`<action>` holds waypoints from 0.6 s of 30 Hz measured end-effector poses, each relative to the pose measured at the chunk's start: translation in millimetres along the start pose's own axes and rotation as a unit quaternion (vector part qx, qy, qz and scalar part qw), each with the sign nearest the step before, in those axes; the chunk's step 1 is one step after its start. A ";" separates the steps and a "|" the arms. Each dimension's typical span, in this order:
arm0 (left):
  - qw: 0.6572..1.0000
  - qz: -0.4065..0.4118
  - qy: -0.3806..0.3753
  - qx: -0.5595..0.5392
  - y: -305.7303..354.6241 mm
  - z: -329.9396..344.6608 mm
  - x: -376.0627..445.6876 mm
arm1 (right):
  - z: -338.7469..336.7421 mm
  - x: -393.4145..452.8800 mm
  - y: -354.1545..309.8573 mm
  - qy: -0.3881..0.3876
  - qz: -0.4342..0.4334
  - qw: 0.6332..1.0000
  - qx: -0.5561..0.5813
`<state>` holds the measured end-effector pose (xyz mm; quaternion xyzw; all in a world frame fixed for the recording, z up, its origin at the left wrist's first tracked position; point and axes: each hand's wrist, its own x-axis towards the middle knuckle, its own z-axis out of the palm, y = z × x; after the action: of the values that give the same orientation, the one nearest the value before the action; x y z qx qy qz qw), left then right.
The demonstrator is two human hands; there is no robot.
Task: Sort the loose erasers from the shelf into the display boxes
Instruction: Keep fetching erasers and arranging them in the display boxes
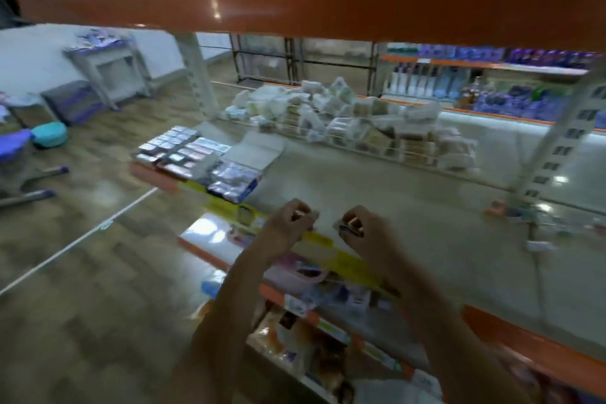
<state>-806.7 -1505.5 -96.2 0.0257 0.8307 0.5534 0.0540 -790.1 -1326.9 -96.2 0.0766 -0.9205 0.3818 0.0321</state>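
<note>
Both hands are held over the front edge of the shelf [377, 193], close to each other but not touching. The left hand [290, 223] has its fingers curled, and its grip is closed on a small pale eraser [306, 215] pinched at the fingertips. The right hand [364, 229] is also curled, and its grip is closed on a small dark-and-light eraser [349, 229]; the picture is blurred by motion, so this may be more than one piece, I cannot tell. Both forearms rise from the bottom of the view and cross over the yellow price strip [337, 259] that runs along the shelf edge.

The display boxes [196, 159] stand at the left end of the same shelf, well apart from the hands. They are open on top and filled with rows of small wrapped pieces that shine in the light. One box has a white flap [259, 151] standing open behind it.

At the back of the shelf a low wire rail [377, 149] holds a heap of pale plastic packets [354, 118]. Near the right upright [557, 144] some small loose items [541, 244] lie on the shelf surface, too blurred to identify. An orange beam [328, 10] crosses above. On the floor at left there is a turquoise tub [49, 138].
</note>
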 end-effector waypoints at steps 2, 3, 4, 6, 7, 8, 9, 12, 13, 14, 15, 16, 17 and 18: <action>1.000 -0.007 -0.002 -0.010 -12.8 -41.0 -7.7 | 28.3 9.7 -30.4 -0.004 -0.020 1.000 0.016; 1.000 -0.007 -0.006 -0.021 -18.8 -61.1 -11.1 | 41.4 14.6 -44.2 -0.008 -0.029 0.999 0.020; 1.000 -0.008 -0.010 -0.029 -25.2 -79.9 -13.9 | 53.3 19.7 -56.7 -0.011 -0.036 0.999 0.020; 0.999 -0.012 -0.010 -0.042 -37.1 -112.1 -17.9 | 73.1 30.3 -77.1 -0.018 -0.050 0.999 0.009; 0.999 -0.016 -0.006 -0.045 -43.2 -126.1 -19.7 | 81.8 35.8 -85.7 -0.025 -0.059 0.998 0.000; 0.999 -0.017 -0.001 -0.043 -49.4 -138.4 -20.3 | 89.3 41.3 -93.2 -0.029 -0.067 0.997 -0.008; 0.999 -0.014 0.005 -0.038 -55.5 -149.4 -20.3 | 96.1 47.3 -100.0 -0.028 -0.076 0.997 -0.014; 1.000 -0.005 0.029 -0.013 -73.7 -179.5 -12.7 | 113.1 69.2 -117.0 -0.001 -0.101 0.994 -0.027; 0.999 -0.003 0.034 -0.008 -78.1 -188.7 -8.2 | 117.8 77.9 -121.2 0.012 -0.112 0.993 -0.032; 0.999 -0.001 0.039 -0.003 -82.5 -197.9 -2.8 | 122.4 87.5 -125.0 0.022 -0.123 0.991 -0.038; 0.999 0.000 0.041 0.004 -85.8 -206.4 3.4 | 126.8 98.0 -128.2 0.026 -0.130 0.990 -0.043; 0.999 0.003 0.042 0.017 -88.5 -214.1 10.5 | 131.3 108.6 -130.7 0.029 -0.134 0.989 -0.047; 0.999 0.005 0.042 0.034 -90.6 -220.8 17.9 | 135.6 119.6 -132.8 0.033 -0.134 0.989 -0.051; 0.998 0.008 0.040 0.050 -92.5 -226.6 26.1 | 139.5 130.6 -134.5 0.037 -0.132 0.989 -0.058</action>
<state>-857.9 -1746.3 -96.6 0.0129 0.8587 0.5121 0.0145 -896.7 -1534.6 -85.5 0.1813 -0.9211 0.3227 0.1203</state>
